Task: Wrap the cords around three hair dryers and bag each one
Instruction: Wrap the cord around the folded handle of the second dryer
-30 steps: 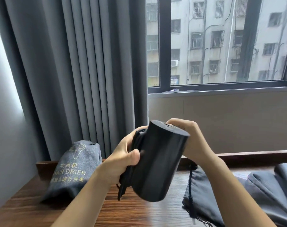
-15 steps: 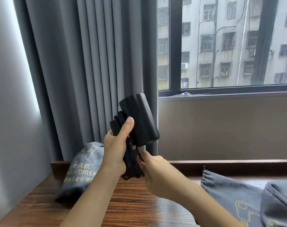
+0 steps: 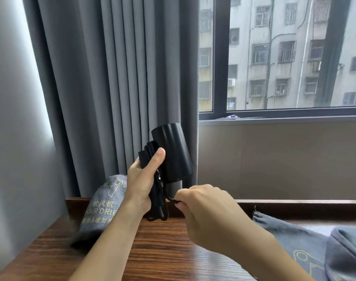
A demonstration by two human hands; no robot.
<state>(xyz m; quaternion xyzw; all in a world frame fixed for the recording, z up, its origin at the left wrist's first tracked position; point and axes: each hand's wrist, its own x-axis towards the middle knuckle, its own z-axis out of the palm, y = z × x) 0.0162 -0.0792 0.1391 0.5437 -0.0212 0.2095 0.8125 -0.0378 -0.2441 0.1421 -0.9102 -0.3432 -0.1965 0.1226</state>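
- Left hand [image 3: 141, 185] grips the black hair dryer [image 3: 173, 153] and its wound cord, raised above the wooden table [image 3: 152, 250]
- Right hand [image 3: 205, 207] pinches the cord [image 3: 159, 203] end, just above the table
- Filled grey bag [image 3: 101, 205] stands on the table, behind the left wrist

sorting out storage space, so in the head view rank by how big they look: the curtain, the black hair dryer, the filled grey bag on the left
1. curtain, by far the largest.
2. filled grey bag, partly hidden behind the left arm.
3. black hair dryer.
The bag and dryer look close in size, and the dryer is held nearer the camera, so their order is unsure.
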